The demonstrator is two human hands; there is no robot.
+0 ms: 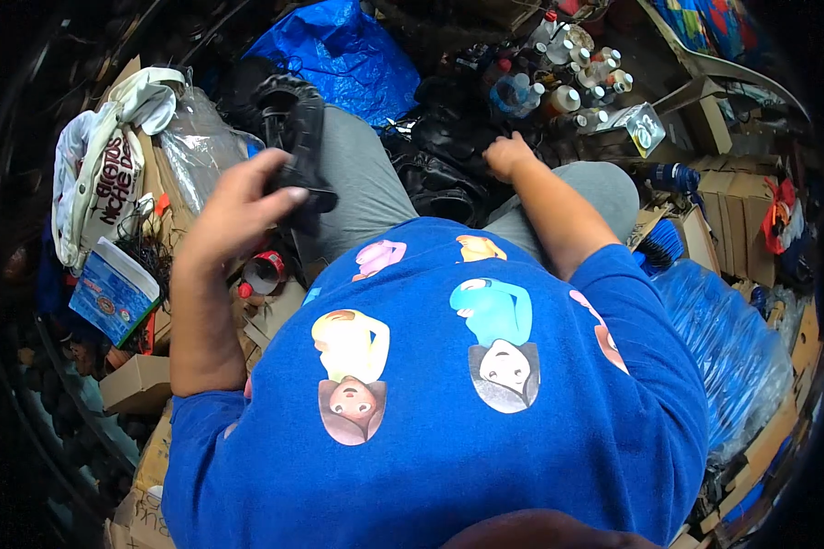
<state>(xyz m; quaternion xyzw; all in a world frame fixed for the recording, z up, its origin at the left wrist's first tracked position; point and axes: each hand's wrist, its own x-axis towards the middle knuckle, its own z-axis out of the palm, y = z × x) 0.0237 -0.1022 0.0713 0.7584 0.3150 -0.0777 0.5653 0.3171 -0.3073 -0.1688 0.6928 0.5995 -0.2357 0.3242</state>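
My left hand (238, 206) grips a black shoe (293, 114) by one end, thumb on the near side, holding it over my left thigh with its opening turned up. Between my knees lies a heap of black shoes (439, 188), dark and hard to tell apart. My right hand (508, 157) is at the far right side of this heap, its fingers curled together; what they pinch, if anything, is too small or dark to make out.
Several bottles (568, 96) stand beyond my right knee, near a metal can (639, 130). A blue plastic bag (339, 59) lies ahead. To the left are a white printed cloth bag (105, 174) and a cardboard box (137, 384); to the right, a blue plastic-wrapped bundle (723, 343).
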